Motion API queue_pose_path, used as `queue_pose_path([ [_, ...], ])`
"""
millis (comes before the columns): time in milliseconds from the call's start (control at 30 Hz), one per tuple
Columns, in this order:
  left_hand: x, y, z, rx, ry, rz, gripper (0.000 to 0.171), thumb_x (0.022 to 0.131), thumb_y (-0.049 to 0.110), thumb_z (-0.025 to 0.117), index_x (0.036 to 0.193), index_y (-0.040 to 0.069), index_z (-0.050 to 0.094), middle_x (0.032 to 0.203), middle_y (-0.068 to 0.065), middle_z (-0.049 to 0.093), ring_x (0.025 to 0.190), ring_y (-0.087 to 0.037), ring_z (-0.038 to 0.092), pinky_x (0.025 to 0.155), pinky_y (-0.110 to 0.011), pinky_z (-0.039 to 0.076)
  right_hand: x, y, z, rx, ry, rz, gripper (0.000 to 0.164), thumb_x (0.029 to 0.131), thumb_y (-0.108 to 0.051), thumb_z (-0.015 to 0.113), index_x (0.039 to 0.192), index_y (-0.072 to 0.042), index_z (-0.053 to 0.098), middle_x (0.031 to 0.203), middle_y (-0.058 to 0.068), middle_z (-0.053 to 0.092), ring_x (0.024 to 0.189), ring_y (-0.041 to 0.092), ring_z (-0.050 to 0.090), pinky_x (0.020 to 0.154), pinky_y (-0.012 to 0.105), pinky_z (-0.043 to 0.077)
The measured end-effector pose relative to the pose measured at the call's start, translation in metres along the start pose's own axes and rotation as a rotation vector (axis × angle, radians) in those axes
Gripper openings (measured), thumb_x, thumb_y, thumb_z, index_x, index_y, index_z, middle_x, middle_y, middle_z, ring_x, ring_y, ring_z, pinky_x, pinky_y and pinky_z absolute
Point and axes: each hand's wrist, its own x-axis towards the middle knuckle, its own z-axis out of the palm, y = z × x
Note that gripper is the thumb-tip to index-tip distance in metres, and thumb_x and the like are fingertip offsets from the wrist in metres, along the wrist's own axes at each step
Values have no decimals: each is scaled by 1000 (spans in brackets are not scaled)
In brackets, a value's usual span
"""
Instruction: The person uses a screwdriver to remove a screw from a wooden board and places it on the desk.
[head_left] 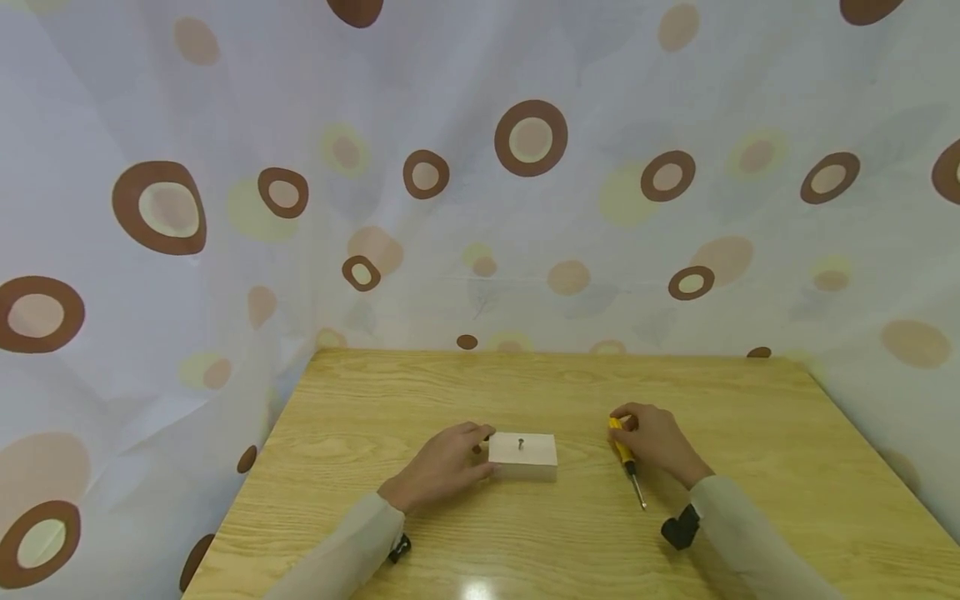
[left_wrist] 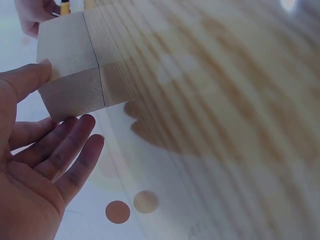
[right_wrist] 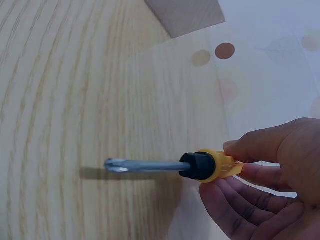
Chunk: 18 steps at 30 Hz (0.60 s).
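Note:
A pale wooden block (head_left: 522,468) lies on the table with a screw (head_left: 521,444) standing up from its top. My left hand (head_left: 442,467) holds the block's left end, thumb on the near side and index finger toward the far side. In the left wrist view the other fingers of that hand (left_wrist: 37,155) spread beside the block's end face (left_wrist: 72,95). To the right of the block, my right hand (head_left: 656,437) pinches the yellow handle of a screwdriver (head_left: 621,442). Its metal shaft (right_wrist: 145,166) points back toward the near edge, and the cross-shaped tip shows in the right wrist view.
The wood-grain table (head_left: 397,383) carries the block. A white curtain (head_left: 585,225) with brown and beige circles hangs behind the table and along both sides. Each wrist wears a black camera (head_left: 681,527).

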Motion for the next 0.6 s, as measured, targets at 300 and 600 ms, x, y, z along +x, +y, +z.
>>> queue_pose_path([
  [300,-1,3,-1,3,1,-7,61,99,41,70,143,1,58,124,-5,67,99,-12,67,84,-27,56,-5,-8,-11,110,-12,-54,37,99,-17,70,129,4,64,96,7,70,72,15,65,64,31,56],
  [600,-1,2,-1,-28,-18,-16,61,100,42,67,144,2,57,128,-5,66,99,-12,67,84,-27,56,-11,-18,-21,132,39,-123,36,101,-20,70,130,-1,64,94,3,71,71,22,67,63,28,56],
])
